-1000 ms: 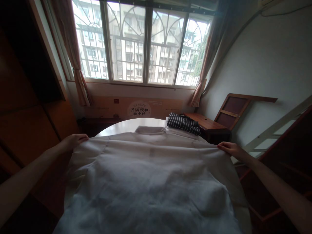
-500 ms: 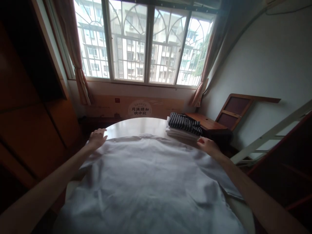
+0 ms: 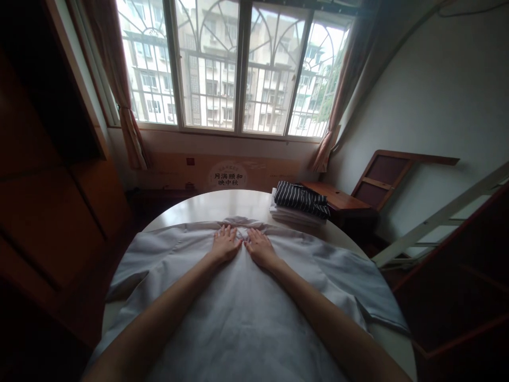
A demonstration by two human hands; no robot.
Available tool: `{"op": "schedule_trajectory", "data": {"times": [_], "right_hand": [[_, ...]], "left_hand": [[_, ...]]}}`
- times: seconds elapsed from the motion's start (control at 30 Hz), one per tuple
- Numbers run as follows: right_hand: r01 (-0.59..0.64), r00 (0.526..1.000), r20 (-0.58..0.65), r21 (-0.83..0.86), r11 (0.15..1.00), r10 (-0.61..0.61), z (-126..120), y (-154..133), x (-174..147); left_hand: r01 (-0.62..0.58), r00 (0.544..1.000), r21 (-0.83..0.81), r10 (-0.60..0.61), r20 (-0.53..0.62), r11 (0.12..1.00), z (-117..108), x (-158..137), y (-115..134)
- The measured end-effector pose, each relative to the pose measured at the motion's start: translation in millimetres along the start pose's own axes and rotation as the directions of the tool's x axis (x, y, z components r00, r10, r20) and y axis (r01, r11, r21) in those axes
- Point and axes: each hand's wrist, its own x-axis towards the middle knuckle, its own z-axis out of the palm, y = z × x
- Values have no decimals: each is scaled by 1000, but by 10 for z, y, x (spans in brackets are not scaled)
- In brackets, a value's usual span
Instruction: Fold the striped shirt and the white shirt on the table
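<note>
Round white worktop [image 3: 207, 205] near a window [image 3: 210, 79]. I see the left hand [image 3: 226, 247] and right hand [image 3: 261, 250] flat on a pale shirt [image 3: 246, 323], fingers [image 3: 222, 233] released.

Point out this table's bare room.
Widest: the white tabletop between far rim, shirt collar and folded striped garment. Smaller: between right sleeve, shirt body and right rim. Crowded: middle, where left hand and right hand lie on the shirt.

Daylit barred window [image 3: 212, 79], tied curtains [image 3: 129, 124], pale wall [image 3: 445, 95], orange-brown cabinet [image 3: 85, 212]
</note>
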Motion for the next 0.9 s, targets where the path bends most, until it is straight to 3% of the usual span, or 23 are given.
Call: {"op": "schedule_trajectory", "data": {"times": [0.17, 0.37, 0.5, 0.67, 0.9], "right_hand": [[-73, 993, 89, -37, 997, 76, -127, 208, 57], [11, 997, 77, -16, 1000, -10, -179, 466, 34], [-25, 998, 58, -69, 997, 29, -260, 746, -140], [-136, 989, 35, -170, 976, 144, -363, 1109, -447], [-205, 979, -20, -194, 959, 205, -473, 1465, -804]], "left_hand": [[-10, 1000, 18, 10, -17, 1000, -104, 16, -274], [68, 998, 80, -67, -5, 994, -223, -45, -836], [89, 996, 118, -88, -14, 989, -298, -163, -1133], [158, 987, 137, -159, -4, 978, -365, -273, -1309], [220, 974, 129, -224, 23, 967, -425, -407, -1684]]}}
